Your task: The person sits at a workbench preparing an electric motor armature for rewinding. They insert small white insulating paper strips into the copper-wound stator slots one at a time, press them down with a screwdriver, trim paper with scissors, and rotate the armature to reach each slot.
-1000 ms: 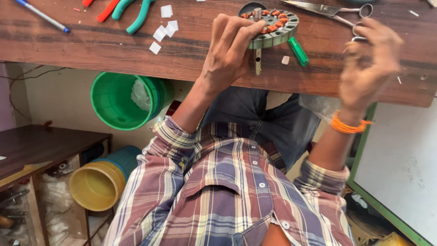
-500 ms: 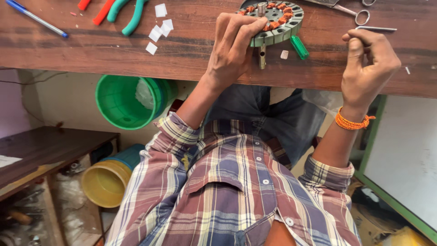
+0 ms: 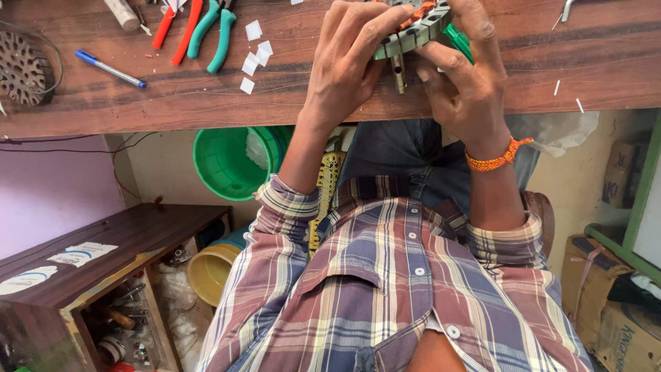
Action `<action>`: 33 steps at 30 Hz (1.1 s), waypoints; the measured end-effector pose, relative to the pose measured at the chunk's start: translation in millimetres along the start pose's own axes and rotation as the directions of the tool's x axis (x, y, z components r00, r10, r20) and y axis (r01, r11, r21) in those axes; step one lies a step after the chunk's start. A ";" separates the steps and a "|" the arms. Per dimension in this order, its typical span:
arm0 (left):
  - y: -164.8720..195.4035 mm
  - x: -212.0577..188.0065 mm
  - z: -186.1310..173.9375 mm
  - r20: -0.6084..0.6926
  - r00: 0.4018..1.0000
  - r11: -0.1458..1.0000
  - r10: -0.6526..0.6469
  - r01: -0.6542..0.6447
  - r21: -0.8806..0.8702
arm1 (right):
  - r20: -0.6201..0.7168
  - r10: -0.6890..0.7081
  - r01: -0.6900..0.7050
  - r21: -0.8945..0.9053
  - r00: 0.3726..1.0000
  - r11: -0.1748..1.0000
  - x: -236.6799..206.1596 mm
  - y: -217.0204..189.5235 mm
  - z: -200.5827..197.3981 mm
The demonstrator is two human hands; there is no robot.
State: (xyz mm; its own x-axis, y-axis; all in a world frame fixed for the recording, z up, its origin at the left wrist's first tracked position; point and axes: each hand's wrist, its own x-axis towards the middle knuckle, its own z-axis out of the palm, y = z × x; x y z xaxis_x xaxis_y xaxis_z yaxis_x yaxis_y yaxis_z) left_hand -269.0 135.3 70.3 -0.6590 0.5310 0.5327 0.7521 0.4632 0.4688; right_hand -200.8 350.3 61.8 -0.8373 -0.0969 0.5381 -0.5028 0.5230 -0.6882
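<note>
Gripping the round stator (image 3: 413, 31) at the table edge (image 3: 206, 117), both hands.

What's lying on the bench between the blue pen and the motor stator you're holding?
In the head view, between the blue pen and the motor stator lie small white paper squares and, higher up, green-handled pliers on the wooden bench.
</note>
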 end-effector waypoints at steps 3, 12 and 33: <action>0.8 0.6 3.0 -0.044 0.998 0.999 -0.034 0.033 -0.011 | -0.021 -0.082 0.082 -0.009 0.996 0.997 4.6 2.4 4.4; 7.4 4.3 6.8 -0.089 0.987 0.990 -0.137 0.133 -0.057 | -0.034 -0.140 0.139 -0.037 0.990 0.990 18.9 15.5 5.4; -30.7 -74.8 -24.6 -0.333 0.939 0.957 -0.086 0.170 0.233 | -0.092 -0.031 0.007 -0.245 0.995 0.970 -47.0 24.6 0.1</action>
State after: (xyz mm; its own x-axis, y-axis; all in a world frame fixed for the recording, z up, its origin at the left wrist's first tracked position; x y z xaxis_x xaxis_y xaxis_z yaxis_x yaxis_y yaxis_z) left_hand -242.8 63.9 33.4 -0.6841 0.2224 0.6946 0.6084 0.6992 0.3754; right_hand -173.8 367.6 19.6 -0.7980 -0.0346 0.6017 -0.4411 0.7138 -0.5440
